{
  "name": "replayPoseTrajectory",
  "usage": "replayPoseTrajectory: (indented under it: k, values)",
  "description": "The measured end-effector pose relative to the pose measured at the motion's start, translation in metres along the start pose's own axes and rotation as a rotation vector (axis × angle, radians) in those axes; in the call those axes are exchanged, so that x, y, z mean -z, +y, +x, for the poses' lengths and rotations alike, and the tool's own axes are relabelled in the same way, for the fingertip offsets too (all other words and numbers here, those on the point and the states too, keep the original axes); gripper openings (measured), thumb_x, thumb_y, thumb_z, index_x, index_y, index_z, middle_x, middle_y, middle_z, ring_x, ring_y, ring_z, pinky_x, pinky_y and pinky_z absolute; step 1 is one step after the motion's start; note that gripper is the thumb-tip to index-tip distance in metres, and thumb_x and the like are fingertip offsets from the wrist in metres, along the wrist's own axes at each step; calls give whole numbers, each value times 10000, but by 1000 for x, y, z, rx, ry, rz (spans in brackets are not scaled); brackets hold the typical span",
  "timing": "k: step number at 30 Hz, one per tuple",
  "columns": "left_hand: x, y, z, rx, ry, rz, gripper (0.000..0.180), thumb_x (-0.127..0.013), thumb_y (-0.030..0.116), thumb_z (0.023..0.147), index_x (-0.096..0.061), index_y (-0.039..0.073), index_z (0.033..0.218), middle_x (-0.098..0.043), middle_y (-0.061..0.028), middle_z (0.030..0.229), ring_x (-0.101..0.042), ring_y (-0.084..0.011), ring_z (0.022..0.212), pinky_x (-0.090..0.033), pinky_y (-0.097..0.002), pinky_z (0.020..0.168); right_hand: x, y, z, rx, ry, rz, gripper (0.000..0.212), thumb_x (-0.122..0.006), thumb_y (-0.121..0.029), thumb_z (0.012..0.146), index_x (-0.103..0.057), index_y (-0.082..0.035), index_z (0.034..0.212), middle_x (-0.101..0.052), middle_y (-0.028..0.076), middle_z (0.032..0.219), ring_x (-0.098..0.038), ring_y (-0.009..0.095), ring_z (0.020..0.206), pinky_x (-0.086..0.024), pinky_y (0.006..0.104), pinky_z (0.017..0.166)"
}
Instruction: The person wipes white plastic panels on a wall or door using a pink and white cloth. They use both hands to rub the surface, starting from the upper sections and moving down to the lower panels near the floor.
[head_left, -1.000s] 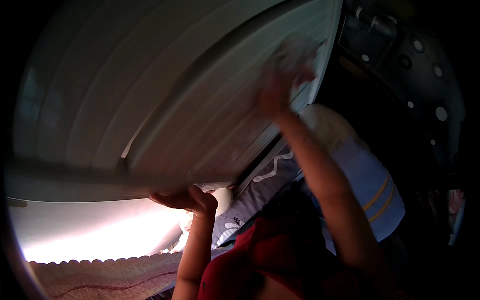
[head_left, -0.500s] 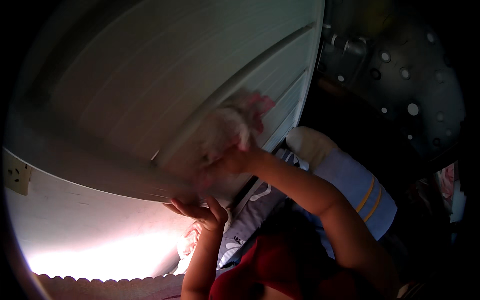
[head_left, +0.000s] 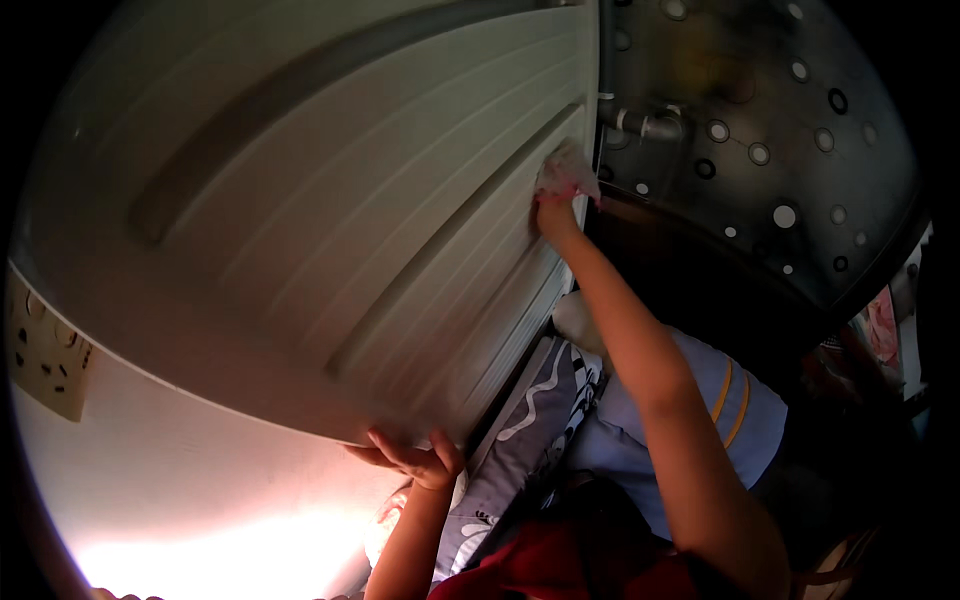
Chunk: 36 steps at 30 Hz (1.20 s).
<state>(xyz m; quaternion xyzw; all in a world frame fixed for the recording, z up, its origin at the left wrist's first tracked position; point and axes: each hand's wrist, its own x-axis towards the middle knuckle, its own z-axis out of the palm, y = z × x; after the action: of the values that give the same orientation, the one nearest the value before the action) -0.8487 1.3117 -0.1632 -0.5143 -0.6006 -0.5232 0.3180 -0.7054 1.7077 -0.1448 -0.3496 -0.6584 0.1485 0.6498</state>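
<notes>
A large white panel (head_left: 300, 250) with long ribs and grooves stands tilted, filling the left and middle of the view. My left hand (head_left: 425, 463) holds its lower edge, the fingers bent up against the panel's face. Higher up, close to the panel's right edge, my right hand (head_left: 556, 212) presses a crumpled whitish-pink cloth (head_left: 568, 172) to the ribbed surface. The cloth hides part of that hand's fingers.
Below the panel is a pale wall with a socket plate (head_left: 50, 355) and bright light. A grey patterned cushion (head_left: 530, 410) and a light-blue fabric item with yellow stripes (head_left: 745, 420) lie near my right arm. Behind is a dark dotted surface (head_left: 760, 190) with a grey pipe (head_left: 650, 125).
My right hand has swept the cloth up and right across the panel, toward its right edge. My left hand stays at the lower edge. The whole view has shifted a little.
</notes>
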Motion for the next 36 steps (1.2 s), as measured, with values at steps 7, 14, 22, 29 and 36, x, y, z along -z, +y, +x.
replayPoseTrajectory:
  k: [7,14,22,29,36]
  values:
    - [-1,-5,3,1,14,37,745,-468,281,923,-119,-17,1509,56,-335,1537,4,-475,1437,-92,-601,1110,11,-73,-81,237,-403,-336,400,-535,-135,832,-546,4,1207,-483,290,1278,-418,482,1191,-229,600,1053]
    - [-6,-12,-8,43,45,113,760,-490,314,942,-102,-8,1510,79,-265,1559,-32,-420,1450,-111,-569,1131,27,-110,-71,283,-346,66,346,-562,-148,777,-517,-28,1098,-475,265,1177,-419,478,1105,-284,557,980]
    - [-14,-2,-9,97,110,290,777,-455,283,908,-60,14,1520,58,-285,1548,-45,-454,1437,-115,-611,1119,42,-34,59,414,2,-29,323,-548,-120,751,-508,-28,1059,-491,217,1075,-445,435,1042,-324,534,938]
    - [-12,-12,-29,217,-30,558,797,-499,289,840,-113,20,1484,-73,-230,1524,-153,-367,1402,-109,-530,1130,68,-84,132,923,38,-17,115,-427,-108,913,-388,-74,809,-325,-15,649,-348,103,524,-312,227,470]
    - [-13,-22,-48,150,174,410,898,-707,153,708,-260,0,1472,-434,-225,1316,-279,-466,1352,-224,-578,1098,23,-106,-8,140,-383,308,442,-480,-311,945,-459,5,1252,-454,276,1181,-515,378,1005,-338,511,962]
